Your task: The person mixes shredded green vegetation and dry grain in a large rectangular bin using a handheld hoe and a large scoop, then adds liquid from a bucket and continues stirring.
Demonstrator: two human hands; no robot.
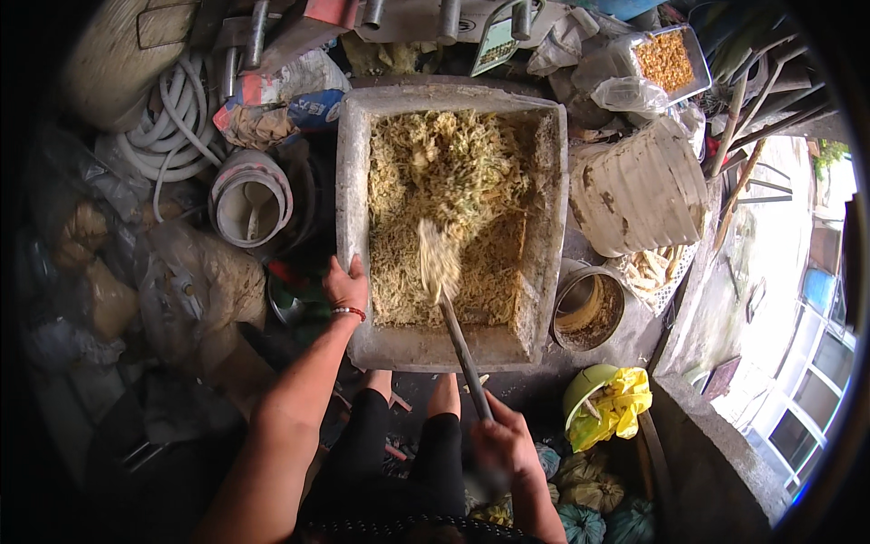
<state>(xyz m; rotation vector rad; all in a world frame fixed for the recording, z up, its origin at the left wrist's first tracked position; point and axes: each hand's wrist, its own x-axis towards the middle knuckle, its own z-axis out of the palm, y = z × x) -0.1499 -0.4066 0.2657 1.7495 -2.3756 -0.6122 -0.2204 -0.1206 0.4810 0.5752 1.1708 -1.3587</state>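
A rectangular, worn trough [353,204] stands before me, holding a damp, crumbly, yellowish-green mash [462,156]. The mash is heaped at the far end and lies lower near me. My left hand [346,285] grips the trough's left wall, thumb over the rim, with a beaded bracelet at the wrist. In my right hand [503,435] is the wooden handle of a shovel-like tool [465,360]. Its blade, blurred and covered with mash, is in the trough's middle. What kind of blade it is, I cannot tell.
Right of the trough are a large dirty white bucket [639,190], an open round container [588,309] and a green bowl with a yellow bag [629,401]. To the left stand a pail with a scoop [248,207], a coiled hose [170,129] and plastic bags [197,272]. Tied bags lie near my legs.
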